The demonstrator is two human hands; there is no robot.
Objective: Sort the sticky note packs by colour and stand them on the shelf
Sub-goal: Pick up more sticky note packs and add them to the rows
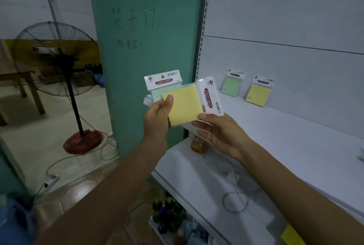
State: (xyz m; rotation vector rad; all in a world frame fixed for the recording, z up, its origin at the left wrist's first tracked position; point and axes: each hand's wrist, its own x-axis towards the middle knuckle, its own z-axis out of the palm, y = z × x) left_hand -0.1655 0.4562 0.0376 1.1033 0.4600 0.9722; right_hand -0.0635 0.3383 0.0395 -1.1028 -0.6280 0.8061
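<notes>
Bare forearms run uncovered to the near edge; bare left hand (157, 124) and right hand (220, 136), fingernails seemingly short and plain.

Head-worn view, forward and down, near shelf (295, 138)

The left hand (157, 124) pinches a yellow pack (183, 104) over a green pack (163, 87); the right hand (220, 136) holds its lower corner. At 2 o'clock a second green pack (230, 87) and a second yellow pack (258, 95) stand on the shelf (295, 136).
</notes>
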